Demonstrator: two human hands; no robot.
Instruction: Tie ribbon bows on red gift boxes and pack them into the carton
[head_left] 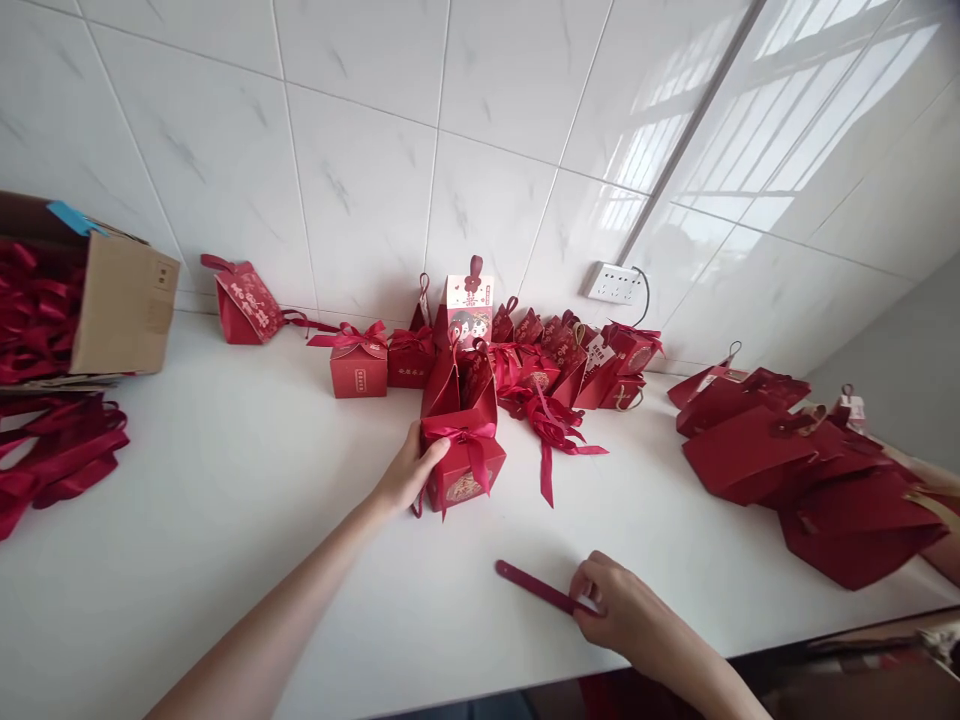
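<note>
Red gift box [459, 475] with a ribbon bow [466, 435] sits at six o'clock, just below the centre of the head view, on a white table [150, 610]; the left hand [406, 478], at seven o'clock, grips its left side, thumb in front; the right hand [619, 608], at five o'clock, pinches one end of a dark red strap [534, 586] lying near the box; more red boxes [360, 372] line the wall [360, 190] toward twelve; an open carton [124, 300] of ribbons [37, 310] stands at nine; red bags [742, 455] cluster between three and four.
</note>
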